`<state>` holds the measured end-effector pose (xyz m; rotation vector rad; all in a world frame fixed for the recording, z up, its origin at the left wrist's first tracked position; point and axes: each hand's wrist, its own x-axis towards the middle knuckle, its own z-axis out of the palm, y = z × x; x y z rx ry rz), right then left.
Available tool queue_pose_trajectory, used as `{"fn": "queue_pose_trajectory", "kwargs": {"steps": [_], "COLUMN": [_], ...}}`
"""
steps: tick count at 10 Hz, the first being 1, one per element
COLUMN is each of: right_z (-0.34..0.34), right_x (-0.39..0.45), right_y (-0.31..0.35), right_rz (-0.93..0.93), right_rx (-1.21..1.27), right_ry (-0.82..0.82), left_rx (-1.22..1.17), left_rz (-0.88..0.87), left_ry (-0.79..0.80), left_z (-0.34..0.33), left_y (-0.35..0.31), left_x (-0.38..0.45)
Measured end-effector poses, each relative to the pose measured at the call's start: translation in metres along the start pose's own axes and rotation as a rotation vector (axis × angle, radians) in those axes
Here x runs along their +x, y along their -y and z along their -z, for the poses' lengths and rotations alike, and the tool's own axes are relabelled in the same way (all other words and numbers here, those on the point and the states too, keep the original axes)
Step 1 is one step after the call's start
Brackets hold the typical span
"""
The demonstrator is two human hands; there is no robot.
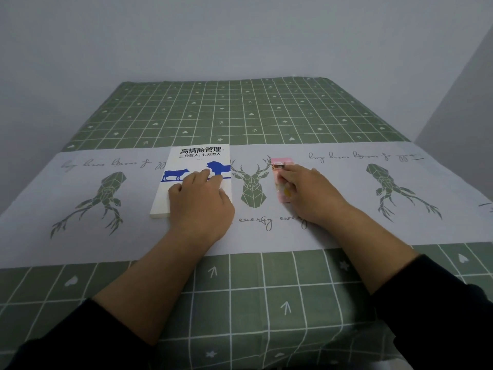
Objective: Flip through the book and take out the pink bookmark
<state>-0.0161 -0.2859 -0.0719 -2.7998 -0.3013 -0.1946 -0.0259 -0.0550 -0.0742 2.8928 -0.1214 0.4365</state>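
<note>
A white paperback book (186, 166) with blue animal silhouettes on its cover lies closed on the table, left of centre. My left hand (200, 201) rests flat on the lower right of its cover, fingers spread. The pink bookmark (280, 166) lies on the cloth to the right of the book, beside a printed deer head. My right hand (309, 193) lies over the bookmark's right side, fingers curled onto it; whether it grips or only presses the bookmark is unclear. Only the bookmark's top and left edge show.
The table carries a green checked cloth (240, 116) with a white printed band (373, 222) across the middle. Grey walls close in behind and at the right. My dark sleeves (440, 303) fill the lower corners.
</note>
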Motion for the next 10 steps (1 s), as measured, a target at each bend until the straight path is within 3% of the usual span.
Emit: {"fn": "queue_pose_trajectory", "kwargs": {"steps": [2, 4, 6, 8, 10], "right_z": [0.002, 0.016, 0.028, 0.063, 0.117], "right_x": [0.001, -0.008, -0.003, 0.006, 0.021], "right_y": [0.001, 0.013, 0.007, 0.012, 0.031], "right_rz": [-0.016, -0.060, -0.245, -0.146, -0.073], "right_rx": [0.003, 0.218, 0.490, 0.837, 1.019], "right_ry": [0.021, -0.053, -0.188, -0.100, -0.029], "left_rx": [0.007, -0.065, -0.542, -1.121, -1.650], "left_rz": [-0.006, 0.009, 0.124, 0.229, 0.170], "left_ry": [-0.006, -0.004, -0.082, 0.066, 0.478], "left_z": [-0.001, -0.001, 0.024, 0.075, 0.125], "left_y": [0.000, 0.001, 0.000, 0.012, 0.025], "left_x": [0.001, 0.001, 0.007, 0.043, 0.073]}}
